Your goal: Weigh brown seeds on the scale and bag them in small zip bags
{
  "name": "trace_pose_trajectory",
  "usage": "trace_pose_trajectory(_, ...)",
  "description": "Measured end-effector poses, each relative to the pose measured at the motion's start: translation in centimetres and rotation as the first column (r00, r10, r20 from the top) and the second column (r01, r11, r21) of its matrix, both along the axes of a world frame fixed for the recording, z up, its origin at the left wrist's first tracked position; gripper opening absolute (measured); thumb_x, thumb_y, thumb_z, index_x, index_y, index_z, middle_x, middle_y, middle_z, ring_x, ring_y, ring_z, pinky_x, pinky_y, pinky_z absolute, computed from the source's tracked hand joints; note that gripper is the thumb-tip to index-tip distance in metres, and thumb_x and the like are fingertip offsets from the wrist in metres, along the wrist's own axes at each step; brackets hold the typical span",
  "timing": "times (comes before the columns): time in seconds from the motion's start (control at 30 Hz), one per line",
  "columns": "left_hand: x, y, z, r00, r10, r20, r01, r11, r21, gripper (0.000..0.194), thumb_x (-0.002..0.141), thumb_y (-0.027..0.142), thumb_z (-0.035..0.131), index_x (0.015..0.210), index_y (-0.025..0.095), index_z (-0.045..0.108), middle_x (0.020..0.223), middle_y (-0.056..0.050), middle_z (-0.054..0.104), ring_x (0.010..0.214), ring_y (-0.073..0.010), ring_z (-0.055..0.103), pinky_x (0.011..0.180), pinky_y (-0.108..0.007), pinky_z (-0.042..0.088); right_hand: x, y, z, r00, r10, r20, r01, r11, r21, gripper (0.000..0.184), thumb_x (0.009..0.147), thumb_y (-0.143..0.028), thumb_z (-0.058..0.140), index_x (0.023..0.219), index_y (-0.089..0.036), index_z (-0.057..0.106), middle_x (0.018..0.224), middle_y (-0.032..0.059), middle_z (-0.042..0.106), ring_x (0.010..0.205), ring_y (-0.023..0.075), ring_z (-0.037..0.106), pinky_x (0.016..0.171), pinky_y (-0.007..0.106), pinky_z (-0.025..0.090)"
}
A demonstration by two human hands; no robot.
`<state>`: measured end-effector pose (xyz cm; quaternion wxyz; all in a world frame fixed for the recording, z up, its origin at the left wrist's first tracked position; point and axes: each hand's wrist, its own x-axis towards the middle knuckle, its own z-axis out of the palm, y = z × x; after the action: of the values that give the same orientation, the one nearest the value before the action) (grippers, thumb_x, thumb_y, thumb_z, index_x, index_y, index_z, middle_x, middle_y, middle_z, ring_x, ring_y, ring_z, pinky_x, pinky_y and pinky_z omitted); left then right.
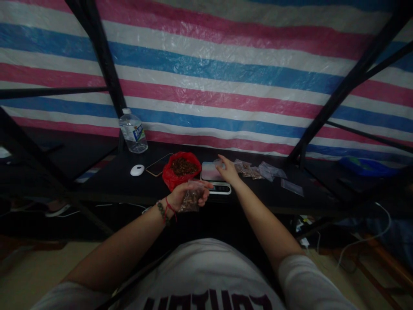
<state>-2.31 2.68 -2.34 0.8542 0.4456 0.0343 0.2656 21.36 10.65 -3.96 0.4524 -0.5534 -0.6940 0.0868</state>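
My left hand [186,194] is closed round a small clear plastic bag [192,198] with brown pieces in it, held in front of the dark table's near edge. My right hand [228,168] reaches over the digital scale [213,177] and pinches a small clear item [219,162] at the scale's far right corner. A red plastic bag [171,174] lies open just left of the scale, filled with brown dried pieces [183,165].
Several small clear bags [258,171], some filled, lie right of the scale on the black table [129,185]. A water bottle [133,131], a white oval object [137,170] and a phone [158,165] sit at the left. Black frame bars and a striped tarp stand behind.
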Motion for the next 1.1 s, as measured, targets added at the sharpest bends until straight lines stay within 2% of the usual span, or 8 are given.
trace_pose_trajectory(0.23, 0.0, 0.3, 0.0, 0.997, -0.013, 0.072, 0.021, 0.992, -0.122, 0.06, 0.065, 0.049, 0.062, 0.109, 0.008, 0.061, 0.079, -0.007, 0.055, 0.064, -0.0129, 0.046, 0.058, -0.026, 0.035, -0.5, 0.7, -0.5, 0.994, -0.037, 0.102, 0.052, 0.988, -0.148, 0.043, 0.071, -0.023, 0.068, 0.114, -0.023, 0.063, 0.107, 0.0056, 0.068, 0.109, 0.023, 0.058, 0.101, 0.043, 0.041)
trace_pose_trajectory(0.37, -0.2, 0.3, 0.1, 0.999, -0.015, 0.032, 0.019, 0.992, -0.125, 0.057, 0.062, 0.049, 0.062, 0.103, 0.009, 0.062, 0.075, -0.006, 0.055, 0.062, -0.0127, 0.045, 0.057, -0.027, 0.034, -1.3, -1.3, 1.7, 0.999, -0.034, 0.041, 0.036, 0.999, -0.03, 0.054, 0.07, -0.028, 0.072, 0.122, -0.022, 0.059, 0.124, 0.0092, 0.061, 0.121, 0.0267, 0.05, 0.108, 0.05, 0.032)
trace_pose_trajectory(0.47, -0.3, 0.5, -0.2, 0.999, -0.034, -0.037, 0.03, 0.995, -0.097, 0.058, 0.059, 0.05, 0.062, 0.1, 0.009, 0.063, 0.073, -0.007, 0.056, 0.06, -0.0127, 0.045, 0.057, -0.027, 0.034, -2.7, -4.7, 4.4, 0.973, 0.203, -0.112, -0.203, 0.979, 0.009, 0.035, 0.085, -0.035, 0.058, 0.117, -0.021, 0.061, 0.119, 0.01, 0.063, 0.113, 0.022, 0.056, 0.102, 0.043, 0.04)
trace_pose_trajectory(0.57, -0.4, 0.5, -0.6, 0.995, -0.025, -0.097, 0.016, 0.996, -0.09, 0.053, 0.059, 0.052, 0.062, 0.093, 0.012, 0.063, 0.072, -0.008, 0.059, 0.059, -0.0137, 0.047, 0.057, -0.028, 0.036, -4.5, -8.7, 6.5, 0.799, 0.595, -0.092, -0.601, 0.795, -0.08, 0.022, 0.085, -0.036, 0.061, 0.1, -0.022, 0.068, 0.115, 0.0067, 0.065, 0.11, 0.0198, 0.059, 0.095, 0.037, 0.046)
trace_pose_trajectory(0.63, -0.5, 0.2, -0.6, 0.993, -0.003, -0.12, -0.005, 0.997, -0.072, 0.047, 0.06, 0.053, 0.063, 0.085, 0.013, 0.062, 0.074, -0.009, 0.061, 0.061, -0.0151, 0.051, 0.059, -0.03, 0.04, -5.3, -10.7, 7.2, 0.752, 0.657, -0.058, -0.658, 0.744, -0.112, 0.014, 0.082, -0.033, 0.065, 0.087, -0.02, 0.069, 0.106, 0.0055, 0.067, 0.102, 0.0187, 0.062, 0.092, 0.035, 0.047)
trace_pose_trajectory(0.83, 0.1, -0.4, 0.2, 0.97, 0.092, -0.226, -0.065, 0.99, 0.124, 0.056, 0.068, 0.053, 0.071, 0.106, 0.013, 0.062, 0.098, -0.014, 0.068, 0.091, -0.0261, 0.065, 0.08, -0.039, 0.049, -4.5, -12.1, 7.1, 0.895, 0.402, -0.192, -0.434, 0.883, -0.175, 0.014, 0.081, -0.031, 0.063, 0.078, -0.019, 0.068, 0.073, 0.0009, 0.066, 0.064, 0.014, 0.061, 0.06, 0.025, 0.048)
trace_pose_trajectory(0.97, 0.6, 0.3, 0.2, 0.869, 0.367, -0.332, -0.221, 0.888, 0.404, 0.049, 0.065, 0.037, 0.08, 0.104, 0.013, 0.063, 0.098, -0.009, 0.07, 0.088, -0.0204, 0.065, 0.082, -0.035, 0.048, -2.6, -11.6, 6.7, 0.943, 0.273, -0.188, -0.301, 0.944, -0.136, 0.012, 0.075, -0.03, 0.069, 0.077, -0.017, 0.068, 0.072, 0.0012, 0.066, 0.065, 0.014, 0.059, 0.06, 0.025, 0.045)
trace_pose_trajectory(1.1, 0.7, 0.5, 0.3, 0.793, 0.482, -0.373, -0.226, 0.801, 0.554, 0.037, 0.067, 0.035, 0.078, 0.093, 0.012, 0.066, 0.088, -0.006, 0.071, 0.077, -0.0174, 0.064, 0.074, -0.031, 0.049, -2.0, -11.1, 6.2, 0.904, 0.27, -0.331, -0.33, 0.933, -0.14, 0.029, 0.072, -0.029, 0.071, 0.099, -0.019, 0.067, 0.072, -0.0004, 0.064, 0.063, 0.0132, 0.058, 0.058, 0.024, 0.046)
